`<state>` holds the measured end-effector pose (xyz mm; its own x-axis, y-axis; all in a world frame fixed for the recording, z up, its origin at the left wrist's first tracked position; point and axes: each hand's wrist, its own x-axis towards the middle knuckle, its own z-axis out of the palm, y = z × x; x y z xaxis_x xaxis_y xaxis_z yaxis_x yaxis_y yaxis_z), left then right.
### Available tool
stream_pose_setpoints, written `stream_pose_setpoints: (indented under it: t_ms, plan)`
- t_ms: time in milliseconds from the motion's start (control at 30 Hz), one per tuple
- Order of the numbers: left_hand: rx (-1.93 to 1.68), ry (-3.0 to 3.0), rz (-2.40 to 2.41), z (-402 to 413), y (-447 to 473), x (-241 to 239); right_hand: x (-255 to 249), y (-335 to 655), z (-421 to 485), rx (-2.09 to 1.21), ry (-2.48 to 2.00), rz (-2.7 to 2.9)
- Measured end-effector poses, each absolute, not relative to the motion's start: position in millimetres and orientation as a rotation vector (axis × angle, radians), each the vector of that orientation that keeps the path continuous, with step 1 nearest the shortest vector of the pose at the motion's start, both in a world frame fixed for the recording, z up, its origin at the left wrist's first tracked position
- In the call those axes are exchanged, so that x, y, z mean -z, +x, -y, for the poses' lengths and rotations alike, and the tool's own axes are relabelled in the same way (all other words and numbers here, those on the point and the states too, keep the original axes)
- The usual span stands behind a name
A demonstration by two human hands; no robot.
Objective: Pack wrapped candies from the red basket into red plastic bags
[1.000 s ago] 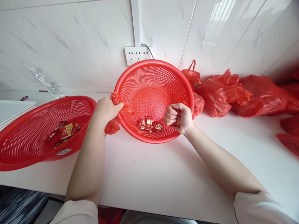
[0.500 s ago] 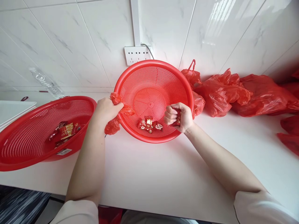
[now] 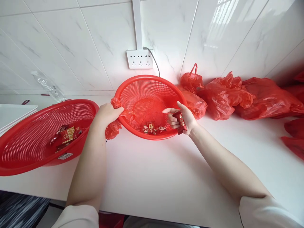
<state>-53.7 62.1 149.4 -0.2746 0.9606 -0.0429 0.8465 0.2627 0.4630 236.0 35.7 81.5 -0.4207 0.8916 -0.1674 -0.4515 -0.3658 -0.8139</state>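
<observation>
My left hand [image 3: 108, 114] is closed on a crumpled red plastic bag [image 3: 113, 129] at the left rim of the middle red basket [image 3: 152, 83]. My right hand [image 3: 184, 118] is over that basket's right rim. In its palm lies a small red wrapped candy [image 3: 180, 122], held by the curled lower fingers while the thumb and index finger stand apart. At the bottom of the middle basket sit several red-and-gold wrapped candies [image 3: 150, 127].
A second red basket [image 3: 19, 158] on the left holds several red packets [image 3: 68, 134]. Tied red bags [image 3: 223, 98] line the wall on the right. Behind are a clear bottle [image 3: 51, 88], white trays [image 3: 16, 115] and a power socket [image 3: 140, 59].
My right hand has loosened from a fist, thumb and index finger now apart, showing the candy. The middle basket has tipped lower at its far rim. My left hand still grips the bag.
</observation>
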Motion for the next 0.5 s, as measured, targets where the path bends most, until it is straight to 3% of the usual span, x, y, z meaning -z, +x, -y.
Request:
stream_pose_setpoints:
  t_ms: [333, 433, 500]
  plan:
    - [-0.272, 1.759, -2.325, -79.7, -63.2, -131.1, -97.7, 230.5, -16.4, -1.735, -0.694, 1.114]
    - [-0.485, 2.018, -2.519, -65.6, -52.6, -139.7, -104.3, 227.4, -10.7, -1.634, -0.737, 1.056]
    - [-0.700, 2.209, -2.352, -45.0, -38.4, -149.7, -106.9, 225.1, -9.0, -1.532, -0.743, 0.961]
